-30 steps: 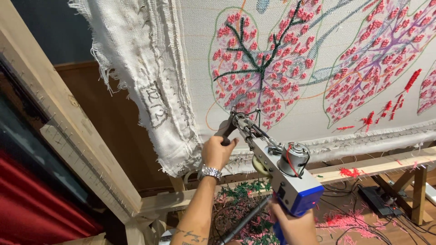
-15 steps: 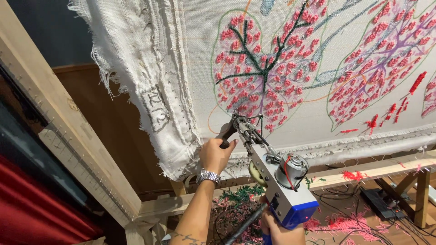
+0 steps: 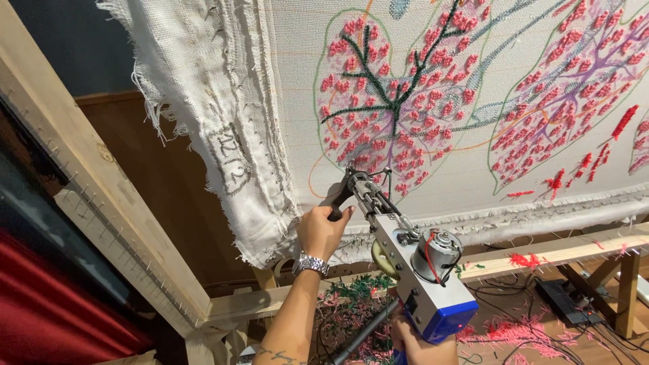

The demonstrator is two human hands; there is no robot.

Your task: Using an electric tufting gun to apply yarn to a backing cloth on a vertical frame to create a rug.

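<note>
A grey and blue tufting gun [image 3: 416, 270] points up at a white cloth [image 3: 473, 88] stretched on a wooden frame. Its needle tip touches the cloth at the lower edge of a leaf shape [image 3: 399, 101] filled with pink tufts and dark green veins. My left hand [image 3: 323, 231], with a silver watch on the wrist, grips the gun's black front handle. My right hand [image 3: 414, 343] holds the blue rear grip at the bottom edge; only part of it shows. A second pink leaf [image 3: 574, 101] lies to the right.
The wooden frame beam [image 3: 101, 203] with rows of nails runs down the left. Frayed cloth [image 3: 223, 135] hangs over it. Pink and green yarn scraps [image 3: 514, 331], black cables and a black box [image 3: 561, 297] lie on the floor below. A red cloth [image 3: 47, 318] is at lower left.
The gun and both hands have shifted slightly along the lower edge of the leaf; the view has drifted a little. Both grips are unchanged.
</note>
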